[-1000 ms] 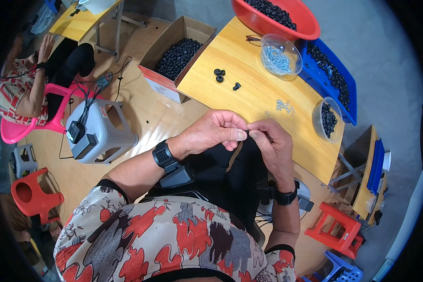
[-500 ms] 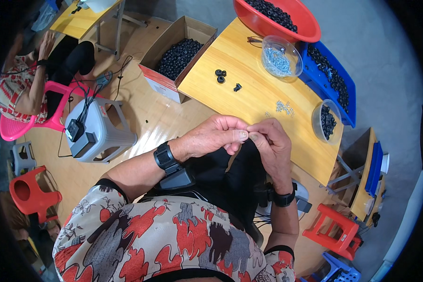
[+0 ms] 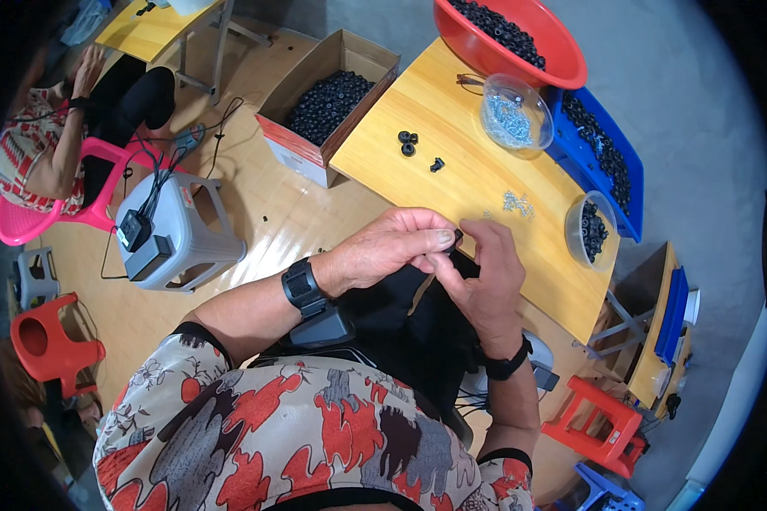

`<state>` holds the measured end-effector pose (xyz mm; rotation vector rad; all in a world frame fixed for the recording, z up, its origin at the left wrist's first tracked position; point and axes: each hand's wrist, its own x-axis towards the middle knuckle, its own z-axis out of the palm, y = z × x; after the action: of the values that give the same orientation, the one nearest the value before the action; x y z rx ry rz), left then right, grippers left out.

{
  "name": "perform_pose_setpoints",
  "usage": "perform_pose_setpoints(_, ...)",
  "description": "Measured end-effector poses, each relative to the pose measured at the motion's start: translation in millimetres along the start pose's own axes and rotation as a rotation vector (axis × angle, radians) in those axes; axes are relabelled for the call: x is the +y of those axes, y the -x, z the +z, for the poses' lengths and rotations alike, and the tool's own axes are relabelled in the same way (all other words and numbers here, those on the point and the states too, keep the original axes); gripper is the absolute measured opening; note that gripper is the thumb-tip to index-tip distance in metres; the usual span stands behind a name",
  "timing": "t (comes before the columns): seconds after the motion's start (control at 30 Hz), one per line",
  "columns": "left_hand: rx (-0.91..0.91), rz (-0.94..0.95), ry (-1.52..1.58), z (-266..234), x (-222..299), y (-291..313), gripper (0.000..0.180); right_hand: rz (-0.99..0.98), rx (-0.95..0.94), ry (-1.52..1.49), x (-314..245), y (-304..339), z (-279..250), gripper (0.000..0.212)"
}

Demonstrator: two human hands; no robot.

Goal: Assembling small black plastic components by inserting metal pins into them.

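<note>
A small black part shows at the fingertips of my left hand, pinched between thumb and fingers. Its exact kind is too small to make out. My right hand is close beside it, thumb and fingers apart around the part, with nothing visible held in it; its thumb tip is near my left thumb. Beyond my hands, on the yellow table, lie a few black ring-shaped pieces, a small black piece and a scatter of small silvery pieces.
Along the table's far side are a red basin of black parts, a tub of silvery pieces, a blue tray and a tub of black parts. A carton stands left. Further left are a grey stool and a seated person.
My right fingers have parted from my left fingertips, where both hands met before. The black part now shows at the left fingertips. The view has shifted slightly.
</note>
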<state>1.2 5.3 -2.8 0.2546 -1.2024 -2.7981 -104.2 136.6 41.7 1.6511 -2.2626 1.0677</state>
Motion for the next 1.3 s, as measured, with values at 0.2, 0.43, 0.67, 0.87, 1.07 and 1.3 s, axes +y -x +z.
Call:
perform_pose_setpoints(0.2, 0.014, 0.012, -0.084, -2, 1, -1, 0.021, -0.116, 0.063, 0.115, 3, 0, 8, 0.040)
perform_pose_setpoints(0.43, 0.001, -0.138, -0.103, -1, 5, 1, 0.031, -0.060, 0.061, 0.065, 7, 2, 6, 0.031)
perform_pose_setpoints(0.67, -0.003, -0.131, -0.106, 1, 3, 2, 0.030, -0.095, 0.024, 0.117, 5, 3, 9, 0.026)
perform_pose_setpoints(0.87, 0.003, -0.101, -0.099, -2, -2, 0, 0.029, -0.183, -0.004, 0.163, 10, 3, 9, 0.027)
perform_pose_setpoints(1.07, 0.023, -0.089, -0.077, 4, -1, 1, 0.027, -0.236, -0.116, 0.263, 5, -12, -11, 0.039)
perform_pose_setpoints(1.3, 0.020, -0.078, -0.127, 3, 1, 1, 0.026, -0.267, -0.317, 0.463, 4, -20, -19, 0.046)
